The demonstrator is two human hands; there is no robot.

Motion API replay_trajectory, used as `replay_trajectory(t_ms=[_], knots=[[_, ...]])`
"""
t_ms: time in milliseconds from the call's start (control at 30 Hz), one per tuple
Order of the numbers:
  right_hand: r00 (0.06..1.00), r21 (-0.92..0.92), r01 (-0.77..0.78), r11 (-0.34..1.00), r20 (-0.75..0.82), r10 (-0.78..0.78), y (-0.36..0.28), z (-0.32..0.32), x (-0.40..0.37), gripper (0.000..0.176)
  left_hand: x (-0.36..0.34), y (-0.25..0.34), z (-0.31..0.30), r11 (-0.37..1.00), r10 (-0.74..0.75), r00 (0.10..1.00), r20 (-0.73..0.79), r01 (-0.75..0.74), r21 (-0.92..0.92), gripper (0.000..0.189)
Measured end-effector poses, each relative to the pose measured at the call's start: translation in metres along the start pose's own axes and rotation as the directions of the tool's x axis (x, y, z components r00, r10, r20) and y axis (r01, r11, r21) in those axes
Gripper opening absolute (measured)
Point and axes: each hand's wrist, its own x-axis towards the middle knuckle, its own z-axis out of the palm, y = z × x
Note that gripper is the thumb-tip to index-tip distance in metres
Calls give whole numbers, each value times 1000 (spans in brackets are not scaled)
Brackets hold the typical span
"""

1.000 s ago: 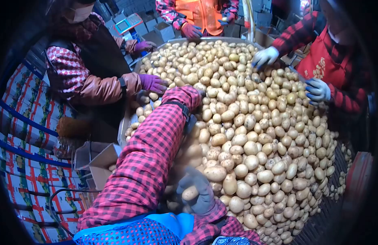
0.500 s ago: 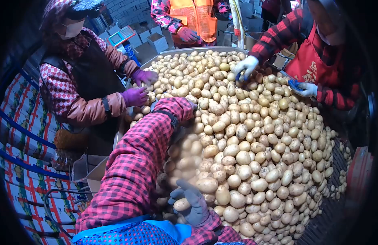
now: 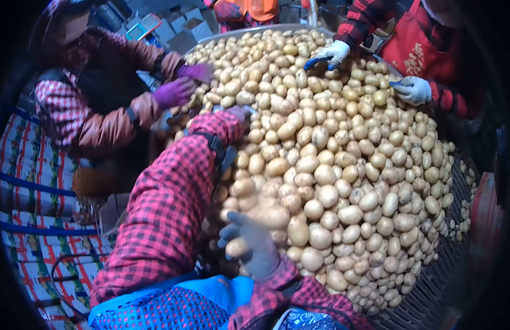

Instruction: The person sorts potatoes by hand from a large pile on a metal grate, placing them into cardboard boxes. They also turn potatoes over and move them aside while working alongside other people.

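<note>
A heap of pale yellow potatoes [image 3: 321, 209] fills the large table in front of me. My left arm, in a pink-and-black checked sleeve, stretches across the heap's left side. My left hand [image 3: 240, 113], in a grey glove, is at its far end among the potatoes; the sleeve and cuff hide most of its fingers. Close to my body, my right hand [image 3: 259, 250] in a grey glove has its fingers curled round a small potato [image 3: 236, 247]. Just beyond it, several potatoes look blurred.
A person with purple gloves [image 3: 175, 92] works at the left. Another with white-and-blue gloves [image 3: 334, 53] stands at the right, and one in an orange vest [image 3: 262, 9] at the back. A slatted rack [image 3: 425, 294] lies lower right; stacked printed cartons [image 3: 37, 187] stand left.
My view has tilted, so the heap sits higher in it. My right hand still holds the small potato, slightly turned. The left-side person's purple gloves have drawn closer together.
</note>
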Motion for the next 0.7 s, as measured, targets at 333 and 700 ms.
replay_trajectory(t_ms=[333, 700], knots=[[997, 88, -22, 996, 71, 15, 5, -2, 2, 44, -30, -49, -41, 648, -88, 952, -292, -168, -743, 28], [895, -466, 429, 773, 103, -435, 1, -5, 19, 49, -269, 71, 13, -357, 155, 947, -281, -211, -910, 28]])
